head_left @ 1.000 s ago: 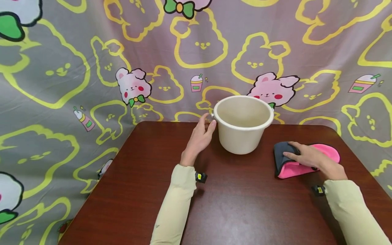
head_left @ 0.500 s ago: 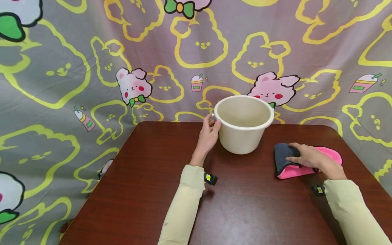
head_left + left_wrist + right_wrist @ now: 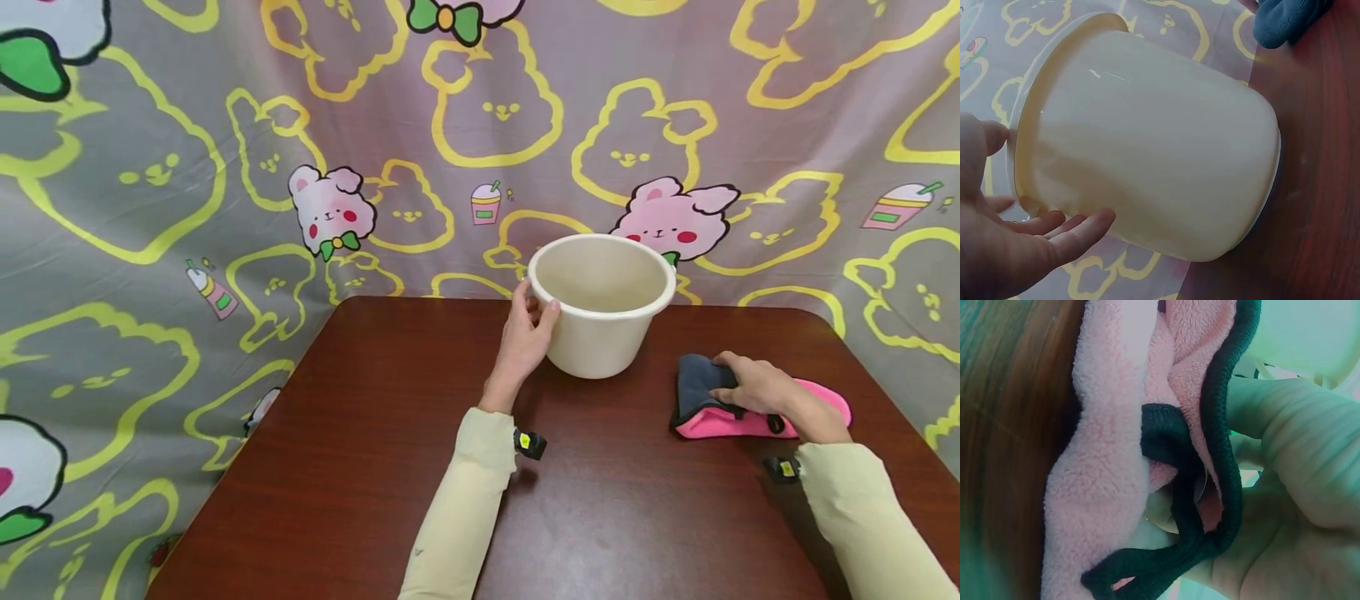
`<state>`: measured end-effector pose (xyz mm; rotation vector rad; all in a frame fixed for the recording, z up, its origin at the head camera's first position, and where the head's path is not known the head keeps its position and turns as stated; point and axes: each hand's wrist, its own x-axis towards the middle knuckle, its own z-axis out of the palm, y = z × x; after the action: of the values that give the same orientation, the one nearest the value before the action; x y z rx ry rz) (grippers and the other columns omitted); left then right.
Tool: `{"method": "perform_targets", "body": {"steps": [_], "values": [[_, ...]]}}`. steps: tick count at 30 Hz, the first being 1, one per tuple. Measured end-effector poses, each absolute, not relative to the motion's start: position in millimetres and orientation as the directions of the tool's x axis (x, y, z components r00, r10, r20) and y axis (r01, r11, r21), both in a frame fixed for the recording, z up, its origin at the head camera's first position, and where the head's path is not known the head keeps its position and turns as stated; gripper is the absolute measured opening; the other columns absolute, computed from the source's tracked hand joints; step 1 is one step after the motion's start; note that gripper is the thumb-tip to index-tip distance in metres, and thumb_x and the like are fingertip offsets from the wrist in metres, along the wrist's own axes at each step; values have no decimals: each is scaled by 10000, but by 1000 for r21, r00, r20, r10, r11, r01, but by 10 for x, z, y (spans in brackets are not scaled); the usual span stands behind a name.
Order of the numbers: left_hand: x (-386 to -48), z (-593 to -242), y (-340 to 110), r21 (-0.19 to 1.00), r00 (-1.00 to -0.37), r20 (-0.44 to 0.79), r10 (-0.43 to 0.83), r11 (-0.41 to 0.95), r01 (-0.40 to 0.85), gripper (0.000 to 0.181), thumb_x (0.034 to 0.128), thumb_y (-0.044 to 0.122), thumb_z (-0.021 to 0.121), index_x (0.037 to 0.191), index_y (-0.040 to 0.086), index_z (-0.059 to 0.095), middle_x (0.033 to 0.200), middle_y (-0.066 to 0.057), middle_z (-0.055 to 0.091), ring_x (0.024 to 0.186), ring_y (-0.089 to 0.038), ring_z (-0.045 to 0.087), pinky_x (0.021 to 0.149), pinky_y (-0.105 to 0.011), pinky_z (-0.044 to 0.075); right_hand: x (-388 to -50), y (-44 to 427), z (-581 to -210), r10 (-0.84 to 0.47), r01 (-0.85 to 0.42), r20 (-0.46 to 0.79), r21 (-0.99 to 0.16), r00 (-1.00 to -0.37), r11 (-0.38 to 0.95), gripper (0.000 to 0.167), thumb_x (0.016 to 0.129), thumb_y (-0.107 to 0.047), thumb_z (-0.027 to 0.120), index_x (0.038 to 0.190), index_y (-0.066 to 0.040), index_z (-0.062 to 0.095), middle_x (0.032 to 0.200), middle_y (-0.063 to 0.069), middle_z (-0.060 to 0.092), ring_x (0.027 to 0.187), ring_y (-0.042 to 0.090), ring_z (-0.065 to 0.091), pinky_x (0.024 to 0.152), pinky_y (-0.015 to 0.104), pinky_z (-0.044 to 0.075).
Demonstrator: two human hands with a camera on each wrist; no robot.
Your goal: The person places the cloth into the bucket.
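The cream bucket (image 3: 600,342) stands upright near the table's back edge, its opening facing up. My left hand (image 3: 522,342) touches its left side just below the rim; in the left wrist view, the fingers of this hand (image 3: 1022,244) lie loosely extended by the bucket wall (image 3: 1166,137). To the right, my right hand (image 3: 765,387) grips a folded cloth (image 3: 701,385), dark blue-grey on one face and pink on the other. Close up, the cloth (image 3: 1104,437) shows pink pile, black edging and a black loop, with the right hand (image 3: 1297,487) around its edge.
A dark red-brown table (image 3: 345,467) carries the bucket and cloth. Behind and left of it hangs a grey curtain (image 3: 405,108) with yellow outlines and cartoon figures. The bucket stands close to this curtain. Each wrist wears a small black device.
My left hand has moved right, from beside the bucket onto its side. The cloth has shifted slightly and its folds have changed under my right hand. The bucket stays in place.
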<state>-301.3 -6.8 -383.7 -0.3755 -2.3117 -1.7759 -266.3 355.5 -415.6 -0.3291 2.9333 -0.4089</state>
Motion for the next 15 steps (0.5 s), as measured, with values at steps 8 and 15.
{"method": "perform_targets", "body": {"steps": [8, 15], "values": [[-3013, -3816, -61, 861, -922, 379, 81, 335, 384, 546, 987, 340, 553, 1482, 160, 408, 1343, -135, 531, 1193, -230, 590, 981, -382, 501, -2653, 3595, -4170, -279, -251, -52, -301, -959, 920, 559, 804, -224, 774, 1212, 77, 540, 1101, 341, 615, 966, 487, 590, 806, 606, 488], [-3041, -3809, -98, 844, -906, 413, 87, 338, 417, 428, 990, 303, 562, 1393, 161, 538, 1357, -126, 538, 1207, -221, 581, 961, -346, 524, -2636, 3595, -4099, -272, -258, 5, -332, -962, 908, 520, 828, -225, 760, 1226, 34, 547, 1111, 317, 619, 951, 447, 584, 800, 595, 490]]}}
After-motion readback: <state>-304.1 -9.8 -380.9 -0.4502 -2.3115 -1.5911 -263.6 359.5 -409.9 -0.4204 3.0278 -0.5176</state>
